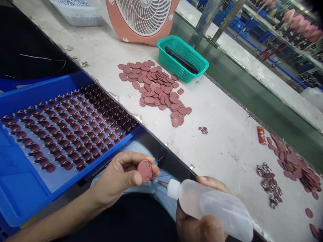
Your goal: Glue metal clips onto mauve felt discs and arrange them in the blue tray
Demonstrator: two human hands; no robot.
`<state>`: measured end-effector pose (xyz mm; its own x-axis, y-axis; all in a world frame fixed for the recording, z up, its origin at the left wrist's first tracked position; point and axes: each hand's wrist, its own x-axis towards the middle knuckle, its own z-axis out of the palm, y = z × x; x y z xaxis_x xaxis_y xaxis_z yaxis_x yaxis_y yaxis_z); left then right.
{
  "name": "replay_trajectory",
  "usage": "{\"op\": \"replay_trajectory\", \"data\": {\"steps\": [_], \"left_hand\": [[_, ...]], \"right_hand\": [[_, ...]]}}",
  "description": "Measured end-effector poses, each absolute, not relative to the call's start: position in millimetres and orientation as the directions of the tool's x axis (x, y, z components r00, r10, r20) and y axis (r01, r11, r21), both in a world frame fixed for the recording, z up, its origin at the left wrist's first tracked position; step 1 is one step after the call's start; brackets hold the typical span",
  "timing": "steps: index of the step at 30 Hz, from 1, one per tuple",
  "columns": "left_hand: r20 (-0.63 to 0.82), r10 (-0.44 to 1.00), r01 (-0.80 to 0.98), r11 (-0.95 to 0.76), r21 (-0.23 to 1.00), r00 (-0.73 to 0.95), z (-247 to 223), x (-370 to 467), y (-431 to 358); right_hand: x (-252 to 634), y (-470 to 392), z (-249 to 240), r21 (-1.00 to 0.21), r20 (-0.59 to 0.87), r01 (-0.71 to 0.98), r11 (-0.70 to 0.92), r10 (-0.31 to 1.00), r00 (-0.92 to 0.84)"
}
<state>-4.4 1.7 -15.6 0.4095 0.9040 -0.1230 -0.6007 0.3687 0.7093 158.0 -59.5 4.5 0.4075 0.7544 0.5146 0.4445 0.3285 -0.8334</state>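
Much of the view is taken up by the table (219, 144), its near edge partly hidden by the bottle (214, 205). To the left, the tray (19, 171) is filled with rows of dark red pieces (69, 132). Toward the table's far end are set the fan (145, 16) and, beside it, the basket (174, 69). Below the basket a pile (153, 89) of discs is spread.

The bottle is clasped in the right hand's (199, 227) grip, tipped over, its long axis slanted from lower right to upper left, the nozzle (160, 183) pointed at one disc (144, 170). That disc is pinched upright in the left hand's (118, 174) grip, above the lap; whether it is touched by the nozzle cannot be told.
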Motion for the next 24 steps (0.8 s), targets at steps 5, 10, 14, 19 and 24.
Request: {"op": "replay_trajectory", "data": {"steps": [5,10,14,19,24], "left_hand": [[-0.123,0.905,-0.596,0.365,0.715,0.406,-17.2,-5.9,0.4],[-0.119,0.908,-0.593,0.358,0.721,0.403,-17.7,-6.2,0.1],[-0.122,0.901,-0.594,0.371,0.714,0.416,-17.2,-6.0,0.2],[-0.111,0.903,-0.605,0.365,0.707,0.416,-18.2,-6.6,-0.4],[-0.095,0.911,-0.604,0.342,0.720,0.402,-18.6,-5.7,0.9]], "right_hand": [[158.8,-55.9,1.2,-0.826,0.509,0.483,0.292,0.755,0.414],[157.9,-56.1,3.9,-0.829,0.503,0.473,0.296,0.764,0.404],[158.3,-59.5,3.0,-0.841,0.496,0.448,0.303,0.761,0.417],[158.7,-58.7,0.8,-0.827,0.520,0.469,0.309,0.739,0.429],[155.5,-53.5,3.4,-0.859,0.494,0.382,0.340,0.744,0.449]]}}
